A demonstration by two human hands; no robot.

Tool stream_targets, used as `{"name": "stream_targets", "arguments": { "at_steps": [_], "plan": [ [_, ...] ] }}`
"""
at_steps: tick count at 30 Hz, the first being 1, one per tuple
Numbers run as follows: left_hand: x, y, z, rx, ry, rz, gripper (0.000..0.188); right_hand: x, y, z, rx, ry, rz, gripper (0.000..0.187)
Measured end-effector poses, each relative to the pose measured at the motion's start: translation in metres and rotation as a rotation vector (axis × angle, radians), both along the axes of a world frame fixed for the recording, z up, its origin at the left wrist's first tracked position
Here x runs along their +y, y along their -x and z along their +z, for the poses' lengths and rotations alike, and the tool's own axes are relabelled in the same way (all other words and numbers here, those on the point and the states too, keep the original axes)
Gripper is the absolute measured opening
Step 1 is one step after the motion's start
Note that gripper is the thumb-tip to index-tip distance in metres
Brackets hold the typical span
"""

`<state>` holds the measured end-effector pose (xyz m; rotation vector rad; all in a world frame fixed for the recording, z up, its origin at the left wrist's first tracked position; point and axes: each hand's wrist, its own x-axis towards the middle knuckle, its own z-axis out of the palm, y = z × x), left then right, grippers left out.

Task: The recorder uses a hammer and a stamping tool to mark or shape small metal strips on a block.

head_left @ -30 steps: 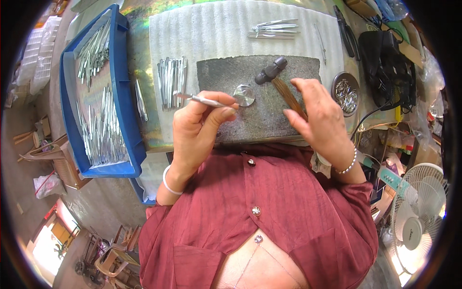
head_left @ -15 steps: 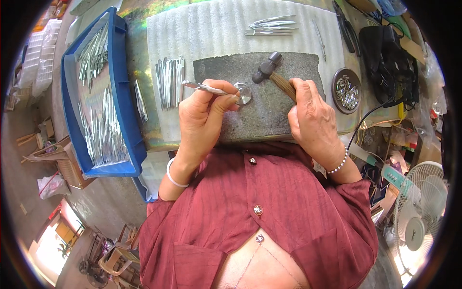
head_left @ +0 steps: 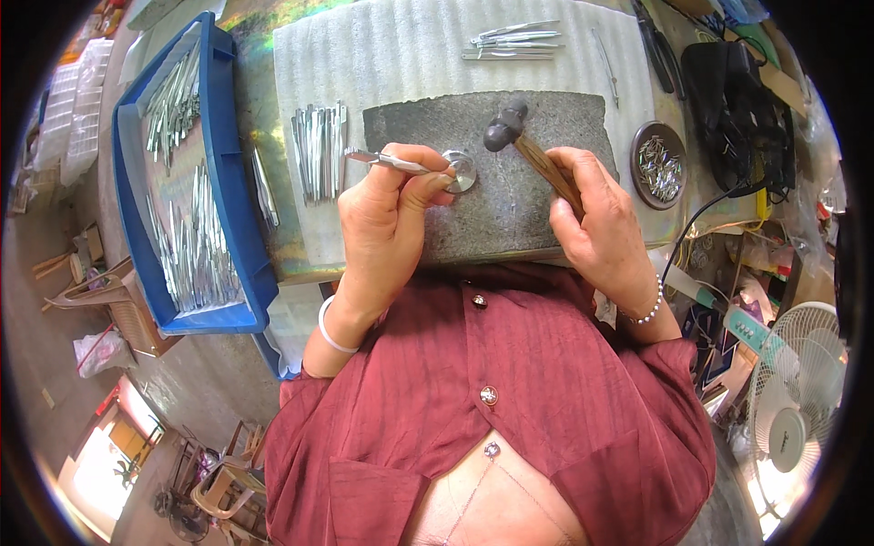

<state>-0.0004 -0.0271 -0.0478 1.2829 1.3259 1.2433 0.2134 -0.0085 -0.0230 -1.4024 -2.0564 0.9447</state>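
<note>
The left hand (head_left: pixel 387 205) pinches a slim silver metal strip (head_left: pixel 401 164) between thumb and fingers, its near end at a small round metal block (head_left: pixel 464 171); whether they touch is hidden by the fingertips. The right hand (head_left: pixel 601 214) is closed around the wooden handle of a ball-peen hammer (head_left: pixel 540 166), its dark head up and to the right of the block. Beneath both lies a dark grey mat (head_left: pixel 510 218) on a white foam sheet (head_left: pixel 410 45). Left of the mat, more silver strips (head_left: pixel 319 150) stand in a row; others (head_left: pixel 514 41) lie beyond it. Rightward is a round dish (head_left: pixel 635 168) of small metal parts (head_left: pixel 660 168). Far left, a blue tray (head_left: pixel 223 100) holds many strips.
</note>
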Motion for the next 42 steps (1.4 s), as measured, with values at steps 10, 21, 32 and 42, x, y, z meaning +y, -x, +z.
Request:
{"name": "stream_targets", "arguments": {
  "at_steps": [10, 21, 32, 42],
  "plan": [
    [-0.003, 0.001, -0.001, 0.072, 0.009, -0.027, 0.009, -0.003, 0.008, 0.012, 0.214, 0.125, -0.026, 0.029],
    [-0.002, 0.002, -0.014, 0.626, -0.341, -0.186, 0.030, 0.023, 0.051, 0.036, 0.511, -0.169, 0.265, 0.018],
    [0.002, 0.003, -0.005, 0.500, -0.387, -0.083, 0.021, 0.004, 0.016, 0.086, 0.288, 0.022, 0.305, 0.040],
    [0.007, 0.004, -0.004, 0.491, -0.375, -0.099, 0.014, -0.001, 0.010, 0.094, 0.014, -0.227, 0.385, 0.043]
  ]
}}
